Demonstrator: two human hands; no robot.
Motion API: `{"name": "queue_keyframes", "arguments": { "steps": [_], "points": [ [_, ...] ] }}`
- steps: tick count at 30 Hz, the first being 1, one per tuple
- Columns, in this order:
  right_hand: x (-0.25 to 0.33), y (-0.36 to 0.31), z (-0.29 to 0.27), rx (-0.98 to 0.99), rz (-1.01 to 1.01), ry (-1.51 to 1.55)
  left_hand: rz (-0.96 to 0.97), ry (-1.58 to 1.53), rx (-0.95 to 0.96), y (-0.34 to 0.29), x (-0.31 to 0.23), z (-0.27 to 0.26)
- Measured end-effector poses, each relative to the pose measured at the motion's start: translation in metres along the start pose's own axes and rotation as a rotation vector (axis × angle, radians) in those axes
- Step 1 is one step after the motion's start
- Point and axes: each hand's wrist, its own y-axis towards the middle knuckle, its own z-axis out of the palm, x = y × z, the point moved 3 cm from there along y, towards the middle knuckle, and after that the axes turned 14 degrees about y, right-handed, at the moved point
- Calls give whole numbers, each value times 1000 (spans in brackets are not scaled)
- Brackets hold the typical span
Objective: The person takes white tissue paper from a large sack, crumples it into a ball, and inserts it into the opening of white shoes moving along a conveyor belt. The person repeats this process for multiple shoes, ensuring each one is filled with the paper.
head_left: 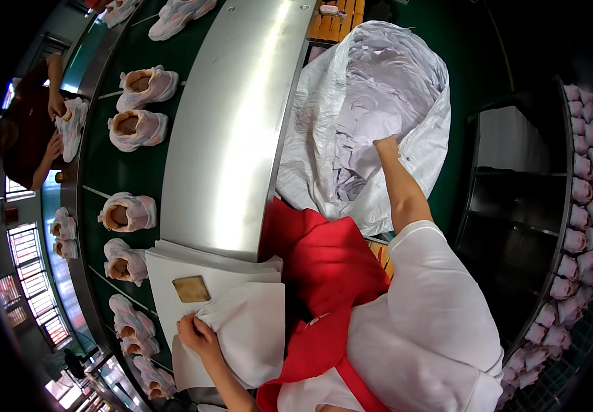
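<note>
My left hand (199, 334) rests on a stack of white paper sheets (269, 329) at the lower left. Its fingers are curled in and pinch the creased edge of the top sheet (231, 309). A small brownish-gold rectangular block (191, 289) lies on the paper just beyond those fingers. My right arm reaches far out into a big white woven sack (320, 130) filled with crumpled pale paper (375, 103). There my right hand (385, 144) dips into the paper, which hides its fingers.
A smooth metal counter (231, 137) runs between the sack and a green conveyor (128, 189) carrying pale sneakers (138, 130). Across the belt a person (32, 130) handles a shoe. To the right stands a dark shelf rack (509, 226), with rows of pale shoes (585, 185) beyond it.
</note>
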Motion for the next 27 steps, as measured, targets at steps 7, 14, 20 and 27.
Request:
{"name": "queue_keyframes", "arguments": {
  "steps": [7, 14, 20, 27],
  "points": [
    [38, -126, 7, 742, -1516, -289, -72, 33, 65, -5, -1, 2],
    [38, 17, -4, 301, -999, -266, -102, 72, 123, -3, -4, 0],
    [61, 63, -4, 35, -842, -94, -97, 79, 137, -1, -6, -2],
    [87, 40, -15, -108, -874, 23, -68, 124, 159, -8, -1, -4]
  ]
}}
